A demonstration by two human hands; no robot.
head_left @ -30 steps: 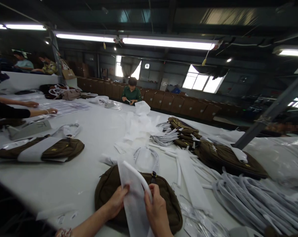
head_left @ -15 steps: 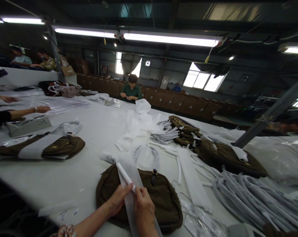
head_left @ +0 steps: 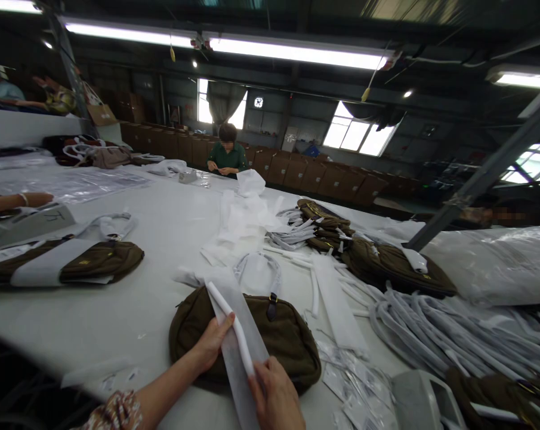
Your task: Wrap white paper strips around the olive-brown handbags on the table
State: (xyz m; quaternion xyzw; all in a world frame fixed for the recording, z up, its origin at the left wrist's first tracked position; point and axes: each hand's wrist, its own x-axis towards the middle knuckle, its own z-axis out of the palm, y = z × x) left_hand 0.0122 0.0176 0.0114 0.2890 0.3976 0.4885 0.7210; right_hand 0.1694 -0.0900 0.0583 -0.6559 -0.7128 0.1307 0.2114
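An olive-brown bag (head_left: 287,337) lies flat on the white table (head_left: 171,239) right in front of me, its wrapped handle looping away from me. A long white non-woven strip (head_left: 234,310) runs over the bag toward me, with one edge rolled into a thin tube. My left hand (head_left: 213,341) pinches the strip's left side on top of the bag. My right hand (head_left: 276,397) grips the strip's near end at the bag's front edge.
A banded brown bag (head_left: 95,263) lies at the left. More brown bags (head_left: 386,263) and a heap of white wrapped straps (head_left: 453,334) fill the right. Loose white strips (head_left: 336,298) lie between. A co-worker's hand (head_left: 32,199) rests far left; a person (head_left: 227,156) stands across the table.
My right hand slid back along the strip toward me, drawing it flatter over the bag. The view shifted right and slightly down. The co-worker's hand at the left pulled back.
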